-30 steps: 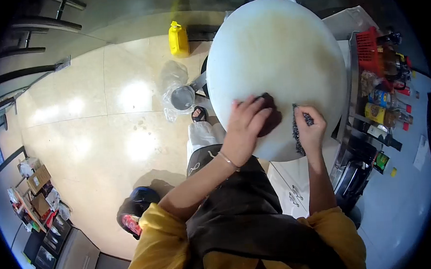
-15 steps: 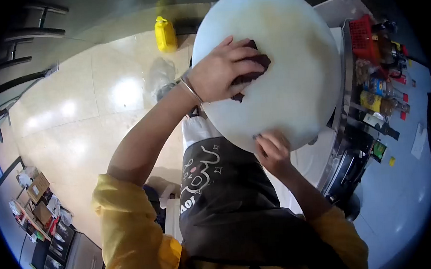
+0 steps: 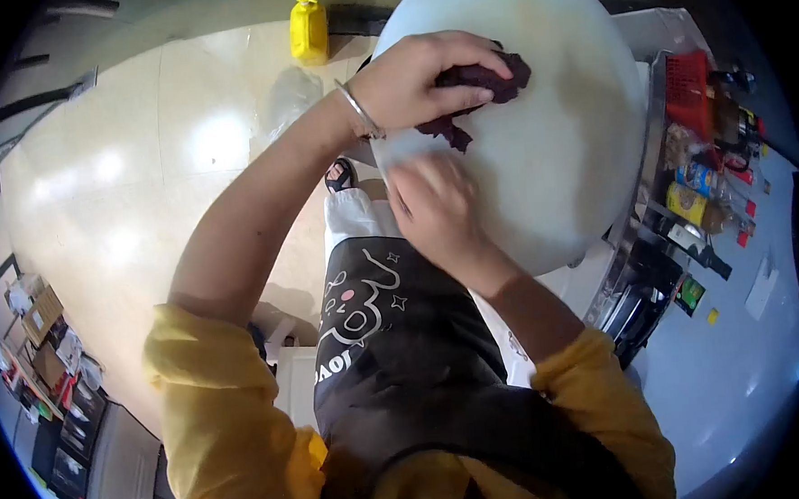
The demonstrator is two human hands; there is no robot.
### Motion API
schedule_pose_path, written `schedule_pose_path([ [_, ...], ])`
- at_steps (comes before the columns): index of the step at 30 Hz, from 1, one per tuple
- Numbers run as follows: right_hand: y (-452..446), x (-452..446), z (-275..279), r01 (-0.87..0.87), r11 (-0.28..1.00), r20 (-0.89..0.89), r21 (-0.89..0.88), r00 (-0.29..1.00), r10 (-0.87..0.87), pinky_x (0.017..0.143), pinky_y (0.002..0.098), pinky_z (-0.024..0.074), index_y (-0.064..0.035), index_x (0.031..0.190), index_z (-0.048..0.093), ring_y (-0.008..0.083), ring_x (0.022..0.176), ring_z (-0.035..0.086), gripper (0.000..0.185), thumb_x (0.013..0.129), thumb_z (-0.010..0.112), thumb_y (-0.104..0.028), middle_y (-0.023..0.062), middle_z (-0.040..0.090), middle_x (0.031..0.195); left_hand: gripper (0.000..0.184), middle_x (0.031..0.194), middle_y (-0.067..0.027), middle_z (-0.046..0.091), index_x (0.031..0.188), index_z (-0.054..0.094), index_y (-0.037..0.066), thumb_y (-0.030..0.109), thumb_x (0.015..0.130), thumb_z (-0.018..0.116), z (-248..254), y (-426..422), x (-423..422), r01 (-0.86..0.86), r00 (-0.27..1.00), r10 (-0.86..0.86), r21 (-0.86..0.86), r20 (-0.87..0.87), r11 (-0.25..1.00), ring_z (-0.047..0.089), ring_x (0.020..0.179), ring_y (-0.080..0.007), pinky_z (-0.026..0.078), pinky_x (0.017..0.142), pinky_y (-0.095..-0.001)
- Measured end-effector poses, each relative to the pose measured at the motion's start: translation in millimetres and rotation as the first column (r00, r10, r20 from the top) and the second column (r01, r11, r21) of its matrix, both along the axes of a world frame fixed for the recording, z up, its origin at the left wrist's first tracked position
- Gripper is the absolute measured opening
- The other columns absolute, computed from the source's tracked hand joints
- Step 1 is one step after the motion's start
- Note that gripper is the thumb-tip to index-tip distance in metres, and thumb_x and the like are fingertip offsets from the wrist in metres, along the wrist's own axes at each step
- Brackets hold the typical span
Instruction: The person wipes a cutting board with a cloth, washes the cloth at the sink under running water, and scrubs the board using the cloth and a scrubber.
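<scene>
My left hand (image 3: 418, 81), with a silver bangle at the wrist, grips a dark red piece of meat (image 3: 504, 80) near the left side of a round white cutting board (image 3: 575, 150). Fingers and thumb curl over the meat, and a ragged flap of it hangs out below the palm. Just below, at the board's lower left edge, is my right hand (image 3: 438, 211), blurred by motion. Its fingers are curled in, with a small dark thing at their edge that I cannot make out. The two hands are apart.
A yellow jug (image 3: 308, 30) stands on the tiled floor beyond the board. To the right, a red basket (image 3: 688, 94) and several bottles and packets line a counter. A clear plastic bag (image 3: 294, 101) lies left of the board.
My right hand has moved up and left from the board's near edge to below my left hand. My left hand keeps its hold on the meat; the view has shifted slightly.
</scene>
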State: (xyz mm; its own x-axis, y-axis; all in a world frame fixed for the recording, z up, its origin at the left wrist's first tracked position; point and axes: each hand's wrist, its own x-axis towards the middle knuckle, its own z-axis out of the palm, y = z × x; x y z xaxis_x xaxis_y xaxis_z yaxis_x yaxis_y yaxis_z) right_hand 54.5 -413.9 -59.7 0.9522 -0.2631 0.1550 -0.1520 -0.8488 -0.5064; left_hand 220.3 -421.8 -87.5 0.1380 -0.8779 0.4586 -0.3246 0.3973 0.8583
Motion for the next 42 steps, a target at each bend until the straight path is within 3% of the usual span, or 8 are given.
schedule_pose_path([
  [6,16.9,-78.7,7.1,0.075,0.997,0.031,0.011,0.997,-0.075,0.065,0.0381,0.0474,-0.002,0.074,0.06,0.028,0.072,0.059,0.01,0.067,0.067,0.0,0.0111,0.06,0.08,0.025,0.106,-0.0114,0.059,0.102,0.061,0.008,0.016,0.079,0.064,-0.5,-0.8,0.3,-0.011,1.0,0.012,-0.014,0.011,1.0,0.057,0.097,-0.0272,0.044,0.088,-0.0333],
  [14,8.3,-4.9,1.4,0.006,1.0,0.12,-0.016,0.993,-0.004,0.06,0.0375,0.0451,-0.0049,0.076,0.055,0.0271,0.068,0.055,0.01,0.068,0.061,-0.003,0.009,0.053,0.073,0.024,0.1,-0.0109,0.061,0.1,0.061,0.007,0.017,0.078,0.062,-1.9,-0.2,-3.5,-0.031,0.999,0.031,-0.022,-0.02,0.999,0.057,0.094,-0.028,0.045,0.085,-0.0334],
  [16,19.0,-70.2,5.7,0.077,0.983,-0.063,-0.165,0.994,-0.089,0.063,0.0381,0.0471,-0.0034,0.074,0.06,0.0284,0.068,0.058,0.009,0.068,0.065,0.001,0.011,0.058,0.076,0.025,0.098,-0.0113,0.061,0.1,0.061,0.007,0.018,0.077,0.064,-3.0,1.0,-4.8,-0.079,0.997,0.08,-0.048,0.011,0.996,0.057,0.094,-0.0283,0.045,0.085,-0.0343],
  [22,8.3,-8.4,-4.1,-0.05,0.999,0.072,-0.021,0.996,0.051,0.059,0.0361,0.0442,-0.005,0.078,0.055,0.0256,0.068,0.054,0.013,0.068,0.063,-0.002,0.008,0.052,0.072,0.025,0.101,-0.0103,0.061,0.101,0.061,0.009,0.018,0.077,0.063,-3.9,0.6,-6.7,-0.096,0.995,0.096,-0.011,0.034,0.995,0.058,0.093,-0.028,0.045,0.085,-0.0341],
  [32,4.7,-34.4,0.4,-0.089,0.989,0.009,-0.115,0.996,0.091,0.057,0.0369,0.045,-0.0056,0.074,0.055,0.0278,0.065,0.054,0.011,0.067,0.063,-0.002,0.0093,0.051,0.071,0.025,0.106,-0.0103,0.06,0.104,0.06,0.007,0.018,0.082,0.062,-5.9,-2.3,-7.9,-0.132,0.982,0.129,0.015,0.135,0.991,0.058,0.095,-0.0252,0.046,0.085,-0.0316],
  [36,-1.5,-10.7,-5.7,-0.141,0.985,0.181,-0.095,0.971,0.157,0.055,0.0367,0.0446,-0.0052,0.074,0.055,0.0278,0.065,0.054,0.012,0.067,0.063,-0.003,0.0095,0.052,0.072,0.029,0.102,-0.0096,0.062,0.104,0.063,0.012,0.025,0.078,0.062,-10.3,-5.4,-12.0,-0.217,0.968,0.21,0.034,0.139,0.976,0.059,0.093,-0.0266,0.046,0.084,-0.0325],
  [38,-1.7,-73.1,3.0,-0.15,0.977,0.019,-0.15,0.988,0.155,0.056,0.0375,0.0455,-0.0051,0.081,0.059,0.0258,0.067,0.055,0.015,0.067,0.064,-0.004,0.0088,0.052,0.072,0.028,0.102,-0.0093,0.063,0.103,0.063,0.013,0.025,0.078,0.063,-12.1,-7.5,-12.1,-0.224,0.966,0.217,0.042,0.139,0.974,0.059,0.093,-0.0271,0.046,0.084,-0.0321],
  [42,-11.5,-65.5,-1.2,-0.232,0.972,0.033,-0.021,0.972,0.233,0.058,0.0398,0.0443,-0.0053,0.073,0.055,0.0285,0.067,0.053,0.009,0.068,0.063,-0.005,0.0098,0.051,0.071,0.03,0.099,-0.0102,0.064,0.104,0.063,0.014,0.027,0.078,0.063,-18.8,-13.6,-12.3,-0.274,0.939,0.27,-0.008,0.213,0.962,0.061,0.089,-0.0256,0.047,0.082,-0.0318],
])
